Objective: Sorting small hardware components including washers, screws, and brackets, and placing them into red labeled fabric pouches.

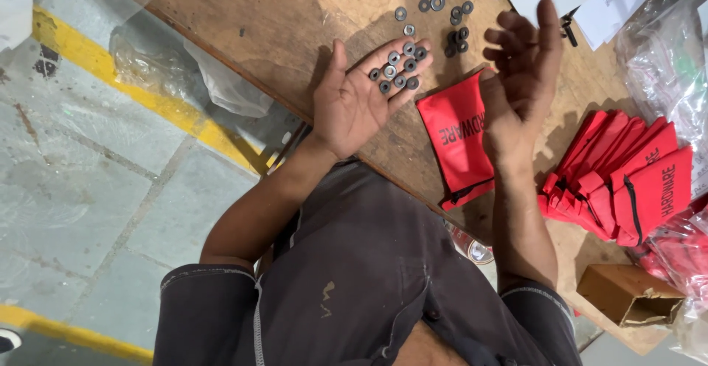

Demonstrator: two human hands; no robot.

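Nine or so dark washers [398, 67] lie on the fingers of the left hand [359, 95], held palm-up and flat over a wooden table [295, 19]. Beside it the right hand [516, 71] hangs open and empty, fingers loosely curled, above a red zip pouch [457, 137] lying on the table. More washers [446, 5] are scattered on the wood just beyond both hands. To the right, a stack of red pouches [627, 178] fans out near a small cardboard box [627, 296] and clear plastic bags [664, 64].

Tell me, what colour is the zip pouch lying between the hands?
Red pouch, black zip; head view.
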